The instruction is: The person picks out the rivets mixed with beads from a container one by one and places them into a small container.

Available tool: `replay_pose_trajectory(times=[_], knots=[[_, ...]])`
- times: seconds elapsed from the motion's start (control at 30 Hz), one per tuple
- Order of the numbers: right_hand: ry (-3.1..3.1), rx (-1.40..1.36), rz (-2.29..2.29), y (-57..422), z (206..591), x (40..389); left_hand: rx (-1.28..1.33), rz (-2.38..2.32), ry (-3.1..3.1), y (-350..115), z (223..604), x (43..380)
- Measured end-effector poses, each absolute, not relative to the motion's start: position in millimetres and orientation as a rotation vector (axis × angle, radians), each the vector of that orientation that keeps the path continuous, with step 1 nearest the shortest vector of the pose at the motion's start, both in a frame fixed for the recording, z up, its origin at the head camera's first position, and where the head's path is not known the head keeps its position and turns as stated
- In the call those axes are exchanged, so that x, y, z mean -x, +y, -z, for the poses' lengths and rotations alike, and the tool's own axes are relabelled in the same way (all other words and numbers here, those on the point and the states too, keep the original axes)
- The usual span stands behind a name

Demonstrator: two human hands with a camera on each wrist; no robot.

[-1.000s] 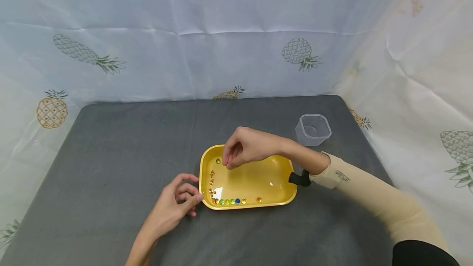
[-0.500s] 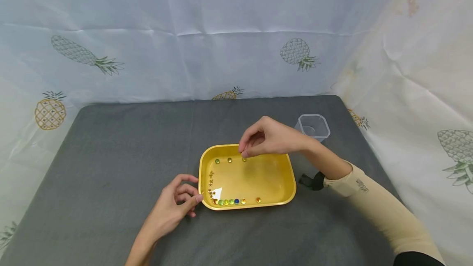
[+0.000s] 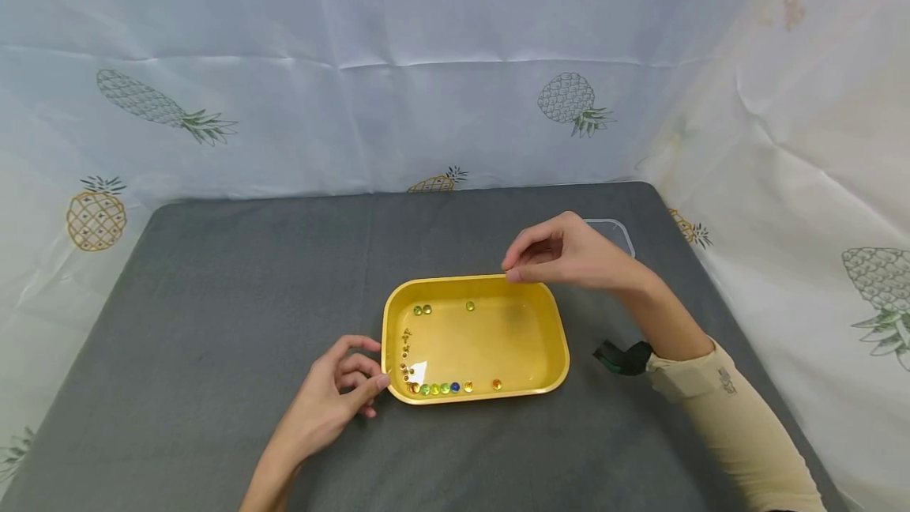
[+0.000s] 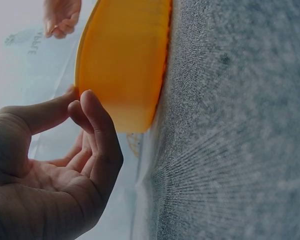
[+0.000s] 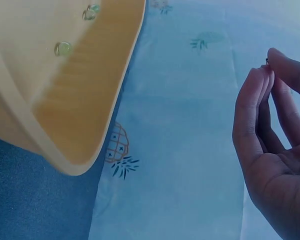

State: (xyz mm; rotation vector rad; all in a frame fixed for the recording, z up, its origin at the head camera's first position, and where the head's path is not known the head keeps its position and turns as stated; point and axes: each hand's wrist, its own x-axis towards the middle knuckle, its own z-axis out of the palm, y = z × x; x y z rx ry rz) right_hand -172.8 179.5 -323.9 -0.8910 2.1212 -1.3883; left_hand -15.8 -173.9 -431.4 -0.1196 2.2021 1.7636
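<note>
A yellow tray [image 3: 490,399] holds glass marbles and small gold-coloured pieces [image 3: 406,350]. My left hand [image 3: 334,393] pinches its near left corner, thumb at the rim and a finger against the outer wall in the left wrist view. Over the far right rim, my right hand [image 3: 569,255] has thumb and fingertips together on a tiny dark speck of a thing [image 5: 267,61], mostly hidden by the fingers. Two green marbles [image 3: 423,310] sit side by side at the tray's far left, with another green marble [image 3: 470,306] farther right.
Along the tray's near side lie several marbles, among them a blue marble [image 3: 455,387] and an orange marble [image 3: 497,385]. Behind my right hand stands a clear plastic box [image 3: 617,229], partly hidden. A grey cloth [image 3: 249,283] covers the table; a pineapple-print curtain [image 3: 398,125] hangs behind.
My right hand has moved right and away, from the tray's far left to its far right rim. One green marble has rolled left beside another. The left hand stays put.
</note>
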Motion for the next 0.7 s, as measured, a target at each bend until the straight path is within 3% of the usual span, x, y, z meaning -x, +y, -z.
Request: replay_pose_trajectory(times=[0.7], knots=[[2.308,0.699,1.480,219,337,167,0.141,-1.749,2.204,-174,430,17]])
